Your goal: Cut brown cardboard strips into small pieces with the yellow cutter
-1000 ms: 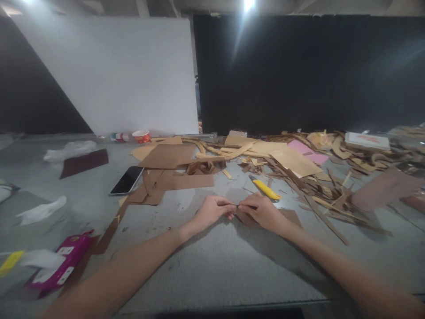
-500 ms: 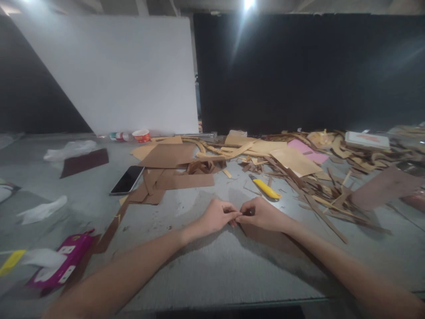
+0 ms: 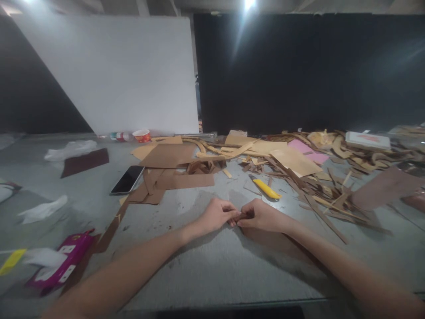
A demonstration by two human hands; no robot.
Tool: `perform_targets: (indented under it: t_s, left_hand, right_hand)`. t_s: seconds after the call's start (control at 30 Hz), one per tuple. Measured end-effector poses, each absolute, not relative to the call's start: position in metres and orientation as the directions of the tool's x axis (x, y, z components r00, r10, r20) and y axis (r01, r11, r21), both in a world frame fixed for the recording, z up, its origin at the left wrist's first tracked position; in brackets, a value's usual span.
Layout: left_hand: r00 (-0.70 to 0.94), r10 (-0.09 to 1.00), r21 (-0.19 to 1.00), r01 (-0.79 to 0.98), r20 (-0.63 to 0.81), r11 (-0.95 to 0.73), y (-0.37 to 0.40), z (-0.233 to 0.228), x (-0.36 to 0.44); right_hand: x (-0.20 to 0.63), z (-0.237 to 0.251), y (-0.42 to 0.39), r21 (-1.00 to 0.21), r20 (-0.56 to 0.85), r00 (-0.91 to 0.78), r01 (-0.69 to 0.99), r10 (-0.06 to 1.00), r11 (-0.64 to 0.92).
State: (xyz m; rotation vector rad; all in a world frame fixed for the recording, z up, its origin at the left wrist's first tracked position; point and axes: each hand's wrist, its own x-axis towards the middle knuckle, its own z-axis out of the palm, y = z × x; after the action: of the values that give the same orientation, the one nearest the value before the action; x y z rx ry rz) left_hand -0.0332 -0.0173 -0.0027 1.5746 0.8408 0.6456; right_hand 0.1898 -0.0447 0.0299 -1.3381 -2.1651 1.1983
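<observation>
My left hand (image 3: 217, 215) and my right hand (image 3: 264, 215) meet at the middle of the worktable, fingertips touching. Both are closed in a pinch at the end of a thin brown sheet (image 3: 275, 241), a bit of which shows between the fingers. Most of this sheet lies below my right hand and forearm, partly in shadow; the exact spot gripped is hidden by the fingers. Just beyond my right hand rests a yellow utility knife (image 3: 266, 188). Flat brown pieces (image 3: 184, 181) lie past my left hand.
Brown and tan strips (image 3: 312, 195) are heaped at the right. Tan sheets (image 3: 295, 161) and a pink sheet (image 3: 308, 152) lie at the back. On the left are a phone (image 3: 128, 179), a magenta wipes pack (image 3: 63, 261) and crumpled tissue (image 3: 43, 209). Upright boards stand behind.
My right fingers have shifted slightly and curled closer against the left fingertips, and the near end of the brown sheet shows a little differently. The arms stay almost in place.
</observation>
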Motion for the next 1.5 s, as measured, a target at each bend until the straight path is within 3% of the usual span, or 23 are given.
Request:
perform_targets:
  t_s: [0.2, 0.37, 0.47, 0.53, 0.7, 0.8, 0.9, 0.97, 1.03, 1.07, 1.17, 1.23, 1.37, 1.5]
  left_hand:
    - [0.609, 0.789, 0.992, 0.126, -0.082, 0.006, -0.012, -0.004, -0.035]
    - [0.624, 0.777, 0.994, 0.112, -0.086, 0.02, -0.011, -0.008, -0.034]
    - [0.649, 0.757, 0.985, 0.168, -0.077, -0.044, -0.01, -0.004, -0.035]
    - [0.671, 0.74, 0.949, 0.255, -0.037, -0.184, -0.01, 0.003, -0.038]
    - [0.776, 0.628, 0.738, 0.387, 0.063, -0.553, -0.014, 0.023, -0.042]
    - [0.766, 0.639, 0.751, 0.378, 0.075, -0.541, -0.015, 0.022, -0.042]
    - [0.66, 0.749, 0.857, 0.349, 0.062, -0.379, -0.011, 0.013, -0.042]
    - [0.568, 0.821, 0.925, 0.285, 0.048, -0.251, -0.006, 0.007, -0.041]
    - [0.482, 0.875, 0.97, 0.195, 0.036, -0.147, -0.002, 0.003, -0.04]
    - [0.447, 0.894, 0.983, 0.149, 0.029, -0.106, 0.0, 0.002, -0.039]
    - [0.403, 0.915, 0.997, 0.062, 0.006, -0.034, -0.004, 0.0, -0.034]
    - [0.417, 0.909, 0.997, 0.061, 0.009, -0.038, -0.01, -0.002, -0.03]
    - [0.456, 0.89, 0.996, 0.068, 0.018, -0.055, -0.022, -0.005, -0.025]
    - [0.475, 0.88, 1.0, 0.025, -0.003, -0.01, -0.024, -0.006, -0.023]
  right_hand:
    - [0.199, 0.033, -0.042, -0.785, -0.09, -0.493, 0.57, 0.866, 0.243]
    - [0.207, 0.03, -0.037, -0.69, -0.055, -0.491, 0.648, 0.869, 0.323]
    - [0.205, 0.032, -0.037, -0.548, 0.012, -0.56, 0.689, 0.829, 0.474]
    - [0.203, 0.035, -0.037, -0.419, 0.076, -0.622, 0.689, 0.779, 0.591]
    - [0.2, 0.041, -0.038, -0.162, 0.158, -0.71, 0.667, 0.686, 0.727]
    - [0.198, 0.043, -0.043, -0.031, 0.255, -0.711, 0.672, 0.656, 0.74]
    - [0.194, 0.044, -0.054, 0.069, 0.497, -0.614, 0.733, 0.613, 0.677]
    - [0.191, 0.041, -0.06, 0.023, 0.68, -0.478, 0.772, 0.556, 0.635]
    - [0.187, 0.035, -0.063, -0.163, 0.758, -0.326, 0.744, 0.565, 0.648]
    - [0.185, 0.031, -0.063, -0.3, 0.733, -0.263, 0.702, 0.627, 0.646]
    - [0.177, 0.017, -0.055, -0.709, 0.425, -0.175, 0.544, 0.888, 0.448]
    - [0.171, 0.01, -0.049, -0.86, 0.215, -0.194, 0.427, 0.957, 0.28]
    - [0.165, 0.002, -0.043, -0.959, 0.085, -0.188, 0.25, 0.978, 0.131]
    - [0.166, 0.004, -0.043, -0.961, 0.06, -0.18, 0.254, 0.982, 0.105]
